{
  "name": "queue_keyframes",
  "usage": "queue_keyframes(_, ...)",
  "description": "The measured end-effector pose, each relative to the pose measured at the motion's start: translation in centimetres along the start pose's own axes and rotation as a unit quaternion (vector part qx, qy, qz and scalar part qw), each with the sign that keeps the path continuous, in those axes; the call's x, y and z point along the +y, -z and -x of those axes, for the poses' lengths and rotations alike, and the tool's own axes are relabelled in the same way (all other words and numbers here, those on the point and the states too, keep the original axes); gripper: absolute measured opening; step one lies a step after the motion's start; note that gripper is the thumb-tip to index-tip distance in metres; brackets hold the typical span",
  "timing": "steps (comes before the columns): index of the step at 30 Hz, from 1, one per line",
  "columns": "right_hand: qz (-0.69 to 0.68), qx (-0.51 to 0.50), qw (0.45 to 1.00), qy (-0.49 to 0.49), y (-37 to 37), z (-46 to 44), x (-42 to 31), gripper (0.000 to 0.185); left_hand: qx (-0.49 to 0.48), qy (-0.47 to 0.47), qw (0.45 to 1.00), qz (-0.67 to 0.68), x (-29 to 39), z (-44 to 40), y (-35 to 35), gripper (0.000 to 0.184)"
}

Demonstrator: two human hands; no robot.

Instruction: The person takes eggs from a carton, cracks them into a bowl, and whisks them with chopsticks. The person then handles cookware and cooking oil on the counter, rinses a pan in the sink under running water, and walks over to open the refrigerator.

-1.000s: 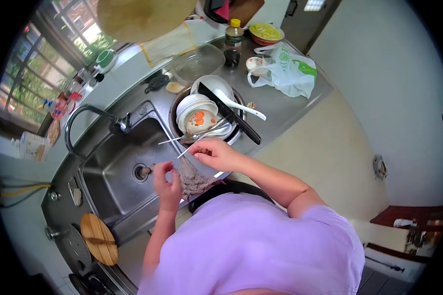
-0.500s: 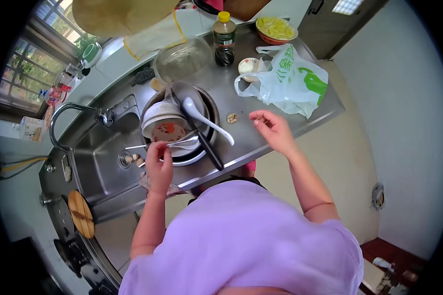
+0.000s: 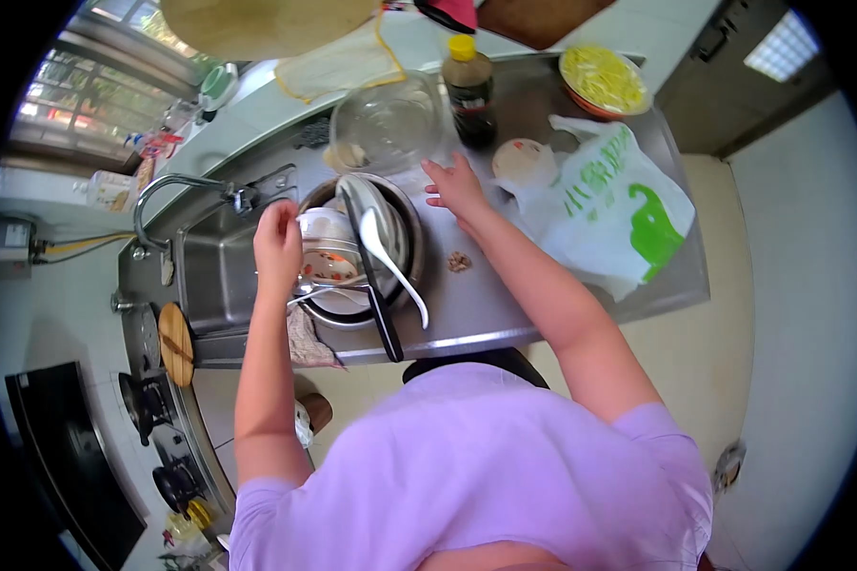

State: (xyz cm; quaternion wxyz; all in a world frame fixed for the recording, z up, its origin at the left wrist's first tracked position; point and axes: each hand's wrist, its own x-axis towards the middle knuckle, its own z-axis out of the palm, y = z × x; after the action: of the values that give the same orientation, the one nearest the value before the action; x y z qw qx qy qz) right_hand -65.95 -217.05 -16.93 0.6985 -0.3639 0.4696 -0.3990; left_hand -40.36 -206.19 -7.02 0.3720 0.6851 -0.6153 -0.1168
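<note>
My left hand (image 3: 278, 247) is over the sink's right edge, its fingers curled together beside the stacked white bowls (image 3: 326, 226); whether anything is in them is hidden. These bowls sit in a metal basin (image 3: 415, 224) with a white spoon (image 3: 390, 259) and a black-handled knife (image 3: 383, 324) across the top. Over the counter, my right hand (image 3: 457, 190) has its fingers apart and holds nothing. Just past its fingertips are a clear bowl (image 3: 388, 124) and a dark sauce bottle (image 3: 470, 100) with a yellow cap.
A steel sink (image 3: 217, 276) with a curved faucet (image 3: 152, 187) lies to the left. On the right are a white-and-green plastic bag (image 3: 605, 214) and a bowl of yellow shreds (image 3: 602, 81). Small brown scraps (image 3: 458, 261) lie on the counter; a rag (image 3: 309, 340) hangs over its front edge.
My right hand has moved forward and left, from beside the plastic bag towards the clear bowl. My left hand has moved up and left across the bowls. The camera view has shifted.
</note>
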Motion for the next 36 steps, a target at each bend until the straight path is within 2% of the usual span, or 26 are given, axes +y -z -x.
queue_keyframes(2,0.048,0.097,0.994,-0.021,-2.3,-4.0,0.8,0.091,-0.038,0.075,0.995,0.058,-5.0,-4.5,-0.2,0.019)
queue_keyframes(4,0.021,0.104,0.994,-0.022,-3.4,-6.2,1.0,0.094,-0.059,0.214,0.964,0.147,-6.2,-8.2,-0.9,0.028)
queue_keyframes(6,-0.098,0.105,0.988,-0.056,-3.4,-7.9,1.6,0.092,-0.062,0.295,0.932,0.203,-8.0,-11.5,-2.7,0.039)
queue_keyframes(7,-0.151,0.129,0.978,-0.058,-3.6,-8.4,1.7,0.071,-0.062,0.303,0.930,0.200,-9.0,-12.7,-3.9,0.039)
queue_keyframes(8,-0.145,0.126,0.979,-0.060,-3.6,-8.6,1.9,0.071,-0.062,0.310,0.928,0.198,-9.9,-13.8,-5.0,0.039)
queue_keyframes(9,-0.157,0.120,0.978,-0.071,-3.3,-8.9,2.2,0.054,-0.060,0.314,0.926,0.202,-10.9,-15.0,-6.1,0.039)
queue_keyframes(11,-0.180,0.102,0.974,-0.092,-2.3,-9.3,3.0,0.015,-0.114,0.328,0.930,0.120,-12.3,-16.9,-8.4,0.030)
queue_keyframes(12,-0.173,0.105,0.975,-0.094,-2.0,-9.4,3.1,0.015,-0.116,0.332,0.928,0.126,-12.5,-17.6,-9.4,0.030)
queue_keyframes(14,-0.229,0.037,0.963,-0.134,-1.4,-9.2,2.7,0.022,-0.172,0.308,0.932,0.082,-12.8,-19.3,-11.2,0.028)
queue_keyframes(16,-0.240,0.045,0.959,-0.145,-1.7,-8.5,1.5,0.015,-0.246,0.057,0.967,-0.039,-21.1,-21.1,-15.0,0.029)
queue_keyframes(18,-0.253,0.049,0.954,-0.153,-1.7,-8.4,1.2,0.009,-0.251,0.242,0.937,-0.035,-16.7,-21.5,-14.8,0.033)
queue_keyframes(22,-0.276,0.062,0.945,-0.161,-1.1,-8.6,1.5,0.009,-0.212,0.226,0.945,-0.106,-16.6,-21.7,-15.2,0.035)
queue_keyframes(24,-0.287,0.050,0.942,-0.168,-1.1,-8.5,1.5,0.009,-0.251,0.119,0.914,-0.296,-16.9,-21.7,-15.6,0.035)
queue_keyframes(29,-0.320,0.001,0.927,-0.196,-1.0,-8.8,2.3,0.011,-0.326,0.119,0.889,-0.298,-18.1,-22.2,-17.5,0.040)
queue_keyframes(31,-0.316,0.004,0.928,-0.197,-1.1,-8.5,2.0,0.012,-0.116,0.141,0.948,-0.261,-20.2,-22.0,-19.3,0.038)
queue_keyframes(32,-0.316,0.008,0.928,-0.197,-1.2,-8.4,1.7,0.012,-0.111,0.141,0.949,-0.260,-21.4,-22.1,-19.7,0.038)
queue_keyframes(34,-0.315,0.006,0.929,-0.195,-1.4,-8.4,1.9,0.014,-0.254,-0.116,0.928,-0.248,-23.1,-22.7,-19.7,0.032)
queue_keyframes(35,-0.317,0.008,0.928,-0.197,-1.4,-8.5,2.1,0.015,-0.251,-0.118,0.929,-0.247,-23.4,-23.4,-19.6,0.032)
queue_keyframes(36,-0.316,0.011,0.928,-0.196,-1.1,-8.7,2.4,0.015,-0.295,-0.071,0.921,-0.246,-23.4,-23.9,-19.6,0.031)
